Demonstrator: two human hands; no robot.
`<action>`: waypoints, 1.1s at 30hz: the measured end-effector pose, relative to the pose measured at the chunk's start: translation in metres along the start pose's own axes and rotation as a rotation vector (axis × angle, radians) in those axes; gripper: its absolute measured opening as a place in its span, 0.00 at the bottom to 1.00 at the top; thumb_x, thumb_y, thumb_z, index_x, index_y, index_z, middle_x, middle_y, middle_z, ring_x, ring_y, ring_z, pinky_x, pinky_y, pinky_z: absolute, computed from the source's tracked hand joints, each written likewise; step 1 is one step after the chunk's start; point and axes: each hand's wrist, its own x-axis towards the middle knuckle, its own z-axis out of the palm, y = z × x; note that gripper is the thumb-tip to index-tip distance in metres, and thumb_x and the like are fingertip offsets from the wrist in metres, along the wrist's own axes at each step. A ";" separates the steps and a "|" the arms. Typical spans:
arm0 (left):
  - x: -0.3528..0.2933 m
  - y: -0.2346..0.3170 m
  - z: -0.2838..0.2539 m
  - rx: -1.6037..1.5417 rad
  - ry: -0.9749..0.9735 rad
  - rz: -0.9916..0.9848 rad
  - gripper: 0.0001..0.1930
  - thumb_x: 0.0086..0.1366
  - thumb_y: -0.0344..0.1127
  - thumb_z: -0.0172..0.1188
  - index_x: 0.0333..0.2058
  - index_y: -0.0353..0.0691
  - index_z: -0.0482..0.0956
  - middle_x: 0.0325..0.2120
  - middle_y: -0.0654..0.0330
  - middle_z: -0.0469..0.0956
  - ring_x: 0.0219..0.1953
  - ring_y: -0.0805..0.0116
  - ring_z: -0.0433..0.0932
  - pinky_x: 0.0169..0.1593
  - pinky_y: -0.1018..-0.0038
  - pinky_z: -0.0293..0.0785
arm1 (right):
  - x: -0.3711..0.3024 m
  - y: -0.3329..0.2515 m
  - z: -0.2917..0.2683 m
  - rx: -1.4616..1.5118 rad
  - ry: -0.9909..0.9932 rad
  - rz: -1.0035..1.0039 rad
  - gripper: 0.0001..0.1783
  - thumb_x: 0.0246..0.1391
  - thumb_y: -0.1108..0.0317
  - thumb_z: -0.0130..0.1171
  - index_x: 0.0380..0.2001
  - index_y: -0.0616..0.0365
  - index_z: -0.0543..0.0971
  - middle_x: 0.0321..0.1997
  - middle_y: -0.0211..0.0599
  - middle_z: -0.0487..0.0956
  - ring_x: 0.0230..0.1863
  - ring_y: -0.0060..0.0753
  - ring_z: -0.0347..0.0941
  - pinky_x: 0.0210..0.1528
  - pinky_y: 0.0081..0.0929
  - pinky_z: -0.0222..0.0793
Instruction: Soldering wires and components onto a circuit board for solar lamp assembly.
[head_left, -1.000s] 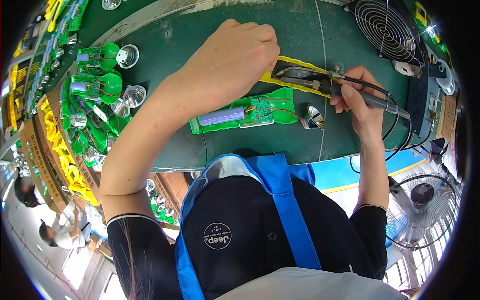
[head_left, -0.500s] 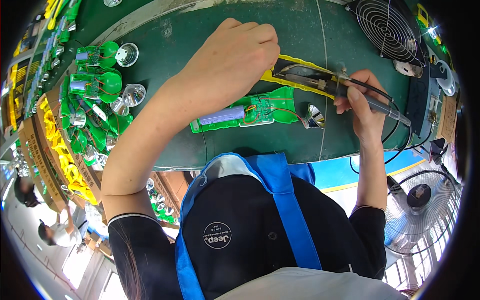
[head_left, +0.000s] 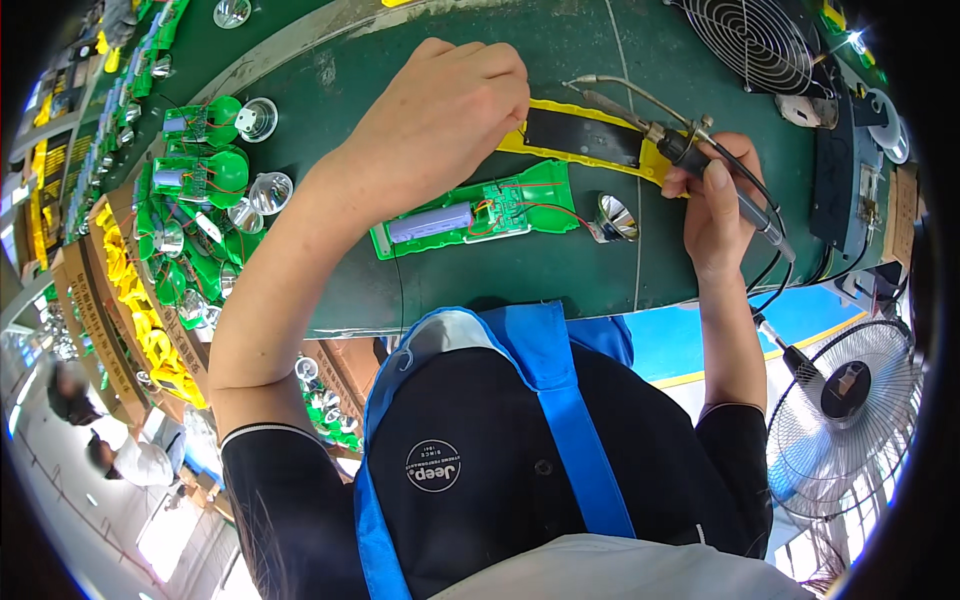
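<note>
My right hand [head_left: 718, 205] grips a soldering iron [head_left: 692, 157] with a thin metal feed tube along it, its tip pointing left above a yellow plastic casing half [head_left: 653, 162]. A dark strip lies inside that casing. My left hand [head_left: 455, 105] is closed, fingertips down at the casing's left end; what it pinches is hidden. Nearer to me lies a green casing half [head_left: 548, 187] holding a purple battery cell [head_left: 430, 223] and a green circuit board [head_left: 497, 208]. Red wires run from it to a shiny reflector cup [head_left: 615, 218].
Several green casings with boards [head_left: 205, 170] and loose reflectors [head_left: 270, 192] crowd the left. Yellow parts [head_left: 150, 320] fill a cardboard box there. A round fan grille [head_left: 750, 45] and a dark box device [head_left: 838, 180] stand at the right; a floor fan [head_left: 845, 400] is beyond the table edge.
The soldering iron's tip has drawn up and away from the left fingertips and the casing's left end, uncovering the dark strip. My left hand remains closed at that end.
</note>
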 end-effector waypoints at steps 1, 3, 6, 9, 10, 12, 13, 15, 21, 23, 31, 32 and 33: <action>0.001 0.000 0.000 -0.016 0.000 0.000 0.02 0.55 0.27 0.54 0.28 0.39 0.71 0.33 0.62 0.70 0.37 0.63 0.70 0.43 0.70 0.61 | 0.000 0.001 -0.001 0.019 0.006 -0.042 0.17 0.56 0.59 0.52 0.38 0.63 0.67 0.26 0.41 0.74 0.25 0.26 0.70 0.30 0.20 0.66; 0.001 0.001 -0.002 -0.025 -0.011 0.007 0.02 0.56 0.27 0.54 0.29 0.39 0.71 0.34 0.62 0.70 0.37 0.63 0.70 0.43 0.70 0.61 | -0.001 0.003 -0.001 0.037 0.014 -0.058 0.16 0.56 0.59 0.52 0.38 0.63 0.67 0.26 0.42 0.74 0.26 0.26 0.70 0.30 0.20 0.66; 0.001 0.002 -0.004 -0.024 -0.044 -0.027 0.03 0.55 0.27 0.54 0.29 0.39 0.71 0.35 0.62 0.70 0.38 0.63 0.70 0.43 0.70 0.61 | -0.001 0.002 -0.001 0.046 0.018 -0.088 0.16 0.57 0.60 0.51 0.38 0.64 0.67 0.26 0.43 0.73 0.26 0.27 0.69 0.31 0.21 0.65; 0.002 0.002 -0.005 -0.022 -0.059 -0.041 0.03 0.55 0.27 0.55 0.29 0.39 0.71 0.35 0.62 0.70 0.39 0.63 0.70 0.43 0.70 0.61 | -0.002 0.002 0.000 0.039 0.022 -0.092 0.16 0.57 0.60 0.51 0.38 0.64 0.67 0.26 0.43 0.73 0.26 0.27 0.69 0.31 0.22 0.65; 0.002 0.003 -0.006 -0.027 -0.059 -0.038 0.03 0.55 0.27 0.55 0.29 0.39 0.71 0.35 0.62 0.70 0.39 0.63 0.70 0.43 0.70 0.61 | -0.002 0.002 0.000 0.035 0.025 -0.081 0.16 0.57 0.60 0.51 0.38 0.64 0.67 0.26 0.43 0.73 0.26 0.27 0.69 0.30 0.22 0.65; 0.002 0.002 -0.006 -0.035 -0.057 -0.038 0.03 0.55 0.28 0.55 0.29 0.39 0.71 0.35 0.62 0.71 0.39 0.63 0.70 0.43 0.70 0.61 | -0.001 0.002 0.000 0.031 0.018 -0.100 0.16 0.57 0.60 0.51 0.38 0.64 0.67 0.26 0.43 0.73 0.26 0.28 0.69 0.31 0.22 0.65; 0.002 0.001 -0.006 -0.046 -0.050 -0.033 0.03 0.54 0.28 0.56 0.29 0.39 0.71 0.34 0.62 0.71 0.39 0.63 0.71 0.42 0.70 0.62 | -0.001 0.003 -0.001 0.028 0.010 -0.120 0.16 0.57 0.60 0.51 0.39 0.64 0.67 0.26 0.43 0.73 0.26 0.28 0.69 0.31 0.22 0.65; 0.002 -0.001 -0.006 -0.062 -0.039 -0.031 0.03 0.54 0.28 0.57 0.28 0.39 0.72 0.34 0.62 0.71 0.38 0.63 0.71 0.42 0.70 0.62 | -0.001 0.004 -0.001 0.030 0.011 -0.122 0.16 0.57 0.60 0.51 0.39 0.64 0.67 0.26 0.43 0.73 0.26 0.28 0.69 0.31 0.22 0.65; -0.009 0.024 -0.015 -0.216 0.132 -0.088 0.06 0.49 0.27 0.61 0.27 0.40 0.73 0.32 0.62 0.70 0.36 0.62 0.70 0.39 0.69 0.62 | 0.000 0.005 -0.002 0.018 0.015 -0.176 0.16 0.56 0.61 0.51 0.39 0.64 0.67 0.27 0.44 0.73 0.27 0.28 0.69 0.32 0.23 0.65; -0.011 0.045 -0.011 -0.055 0.090 -0.025 0.08 0.46 0.27 0.63 0.26 0.42 0.73 0.30 0.63 0.68 0.35 0.63 0.68 0.37 0.68 0.61 | -0.001 0.005 -0.002 0.010 0.029 -0.186 0.16 0.56 0.61 0.51 0.39 0.64 0.67 0.28 0.44 0.73 0.28 0.28 0.69 0.34 0.24 0.65; -0.021 0.062 0.026 0.139 0.312 0.069 0.09 0.43 0.30 0.60 0.28 0.44 0.74 0.30 0.64 0.70 0.39 0.64 0.70 0.42 0.68 0.62 | 0.018 0.006 0.015 -0.085 0.226 -0.289 0.14 0.60 0.67 0.45 0.46 0.64 0.67 0.35 0.38 0.75 0.37 0.29 0.73 0.37 0.20 0.63; -0.020 0.071 0.030 0.111 0.284 0.082 0.09 0.43 0.30 0.60 0.28 0.44 0.74 0.29 0.64 0.70 0.40 0.64 0.70 0.44 0.68 0.62 | 0.018 0.002 0.028 0.056 0.238 -0.180 0.14 0.61 0.66 0.45 0.47 0.63 0.67 0.39 0.37 0.75 0.37 0.25 0.73 0.40 0.18 0.64; -0.018 0.079 0.034 0.086 0.257 0.098 0.09 0.43 0.31 0.59 0.28 0.44 0.74 0.29 0.64 0.71 0.40 0.64 0.71 0.45 0.67 0.63 | 0.016 0.002 0.032 0.032 0.197 -0.164 0.15 0.61 0.64 0.47 0.46 0.61 0.67 0.40 0.36 0.76 0.38 0.23 0.73 0.44 0.18 0.66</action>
